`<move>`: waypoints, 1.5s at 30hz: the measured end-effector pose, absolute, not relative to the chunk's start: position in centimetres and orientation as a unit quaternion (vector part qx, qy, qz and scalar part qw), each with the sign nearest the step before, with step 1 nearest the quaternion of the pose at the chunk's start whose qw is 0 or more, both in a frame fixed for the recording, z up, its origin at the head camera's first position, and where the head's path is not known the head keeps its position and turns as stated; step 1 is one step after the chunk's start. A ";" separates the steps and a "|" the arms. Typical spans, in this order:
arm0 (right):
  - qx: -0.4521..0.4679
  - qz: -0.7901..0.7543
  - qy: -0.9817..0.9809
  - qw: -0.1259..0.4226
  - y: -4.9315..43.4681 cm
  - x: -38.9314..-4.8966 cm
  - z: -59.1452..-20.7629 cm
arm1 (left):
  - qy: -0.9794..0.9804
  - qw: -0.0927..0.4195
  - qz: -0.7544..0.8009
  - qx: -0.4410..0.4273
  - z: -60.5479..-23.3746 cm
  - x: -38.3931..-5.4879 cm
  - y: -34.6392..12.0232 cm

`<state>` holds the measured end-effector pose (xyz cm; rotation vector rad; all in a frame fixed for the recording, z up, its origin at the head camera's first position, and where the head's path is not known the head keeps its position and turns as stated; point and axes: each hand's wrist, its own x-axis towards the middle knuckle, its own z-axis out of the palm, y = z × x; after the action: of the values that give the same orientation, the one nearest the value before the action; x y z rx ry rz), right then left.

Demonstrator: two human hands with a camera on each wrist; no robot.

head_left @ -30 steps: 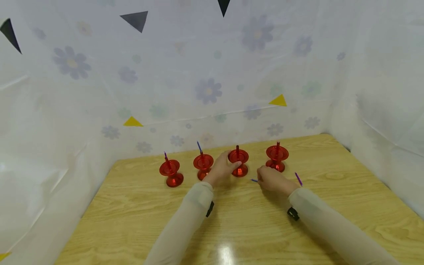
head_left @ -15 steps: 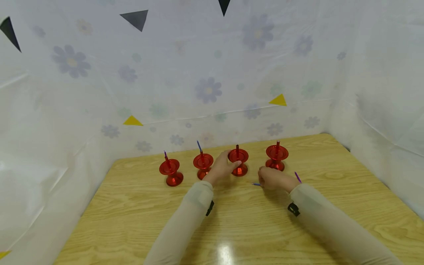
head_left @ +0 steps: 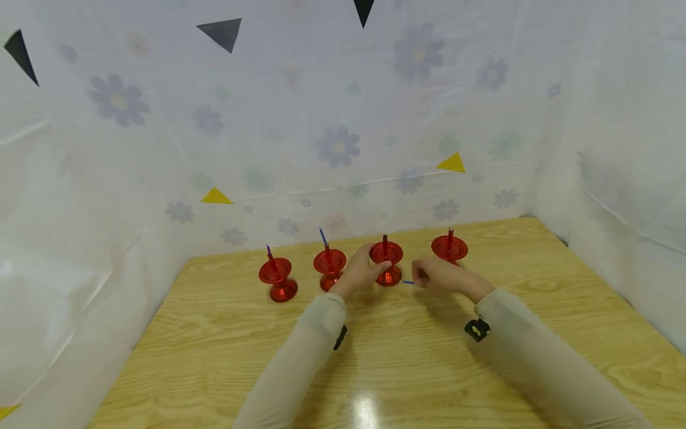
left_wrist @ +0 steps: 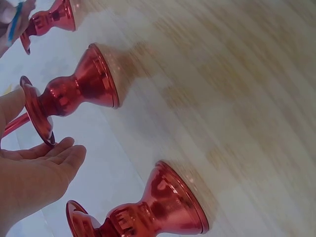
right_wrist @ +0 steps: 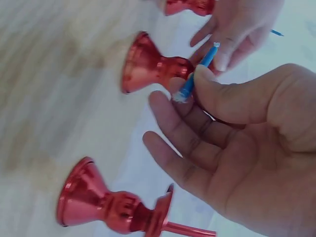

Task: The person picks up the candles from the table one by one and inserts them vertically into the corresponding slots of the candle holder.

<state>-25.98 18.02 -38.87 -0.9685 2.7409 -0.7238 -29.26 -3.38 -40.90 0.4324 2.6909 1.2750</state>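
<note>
Several red metal candlesticks stand in a row along the back of the table. My left hand (head_left: 356, 273) holds the third candlestick from the left (head_left: 391, 275) at its dish, thumb on one side and fingers on the other. The candle tube of that candlestick has nothing in it. Between thumb and fingertip, my right hand (head_left: 442, 276) pinches a thin blue candle (right_wrist: 202, 69); the other fingers are loosely bent. In the head view the candle pokes out left of the hand, beside the held candlestick. The rightmost candlestick (head_left: 449, 245) stands behind the right hand, its base mostly hidden.
The leftmost candlestick (head_left: 282, 291) carries a purple candle (head_left: 268, 249). Close to the left hand, the second candlestick (head_left: 330, 262) carries a leaning blue candle (head_left: 323, 235). A white flowered sheet (head_left: 300, 149) hangs behind the wooden table (head_left: 214, 345).
My right hand has risen from the table with the blue candle, after first drawing back slightly. The purple candle lying on the right is now hidden behind my right arm. The left hand stays put.
</note>
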 end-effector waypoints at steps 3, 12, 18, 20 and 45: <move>-0.329 -0.262 0.905 0.061 17.9 -26.2 -38.4 | 0.891 0.068 0.425 0.144 -41.0 -29.3 -3.3; -0.286 -0.346 0.892 0.048 17.5 -27.6 -36.3 | 0.893 0.074 0.420 0.145 -40.8 -29.4 -3.4; -0.239 -0.421 0.875 -0.004 16.3 -28.7 -36.2 | 0.894 0.070 0.417 0.149 -41.0 -29.3 -3.4; -0.228 -0.449 0.863 -0.025 15.7 -29.0 -36.4 | 0.895 0.066 0.414 0.152 -41.0 -29.3 -3.3; -0.186 -0.457 0.859 -0.138 13.5 -30.3 -37.3 | 0.899 0.050 0.400 0.172 -40.9 -29.1 -2.9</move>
<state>-30.26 13.47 -37.31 -0.6412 2.9635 -1.5765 -29.14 -2.89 -40.85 0.5238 2.7373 1.2188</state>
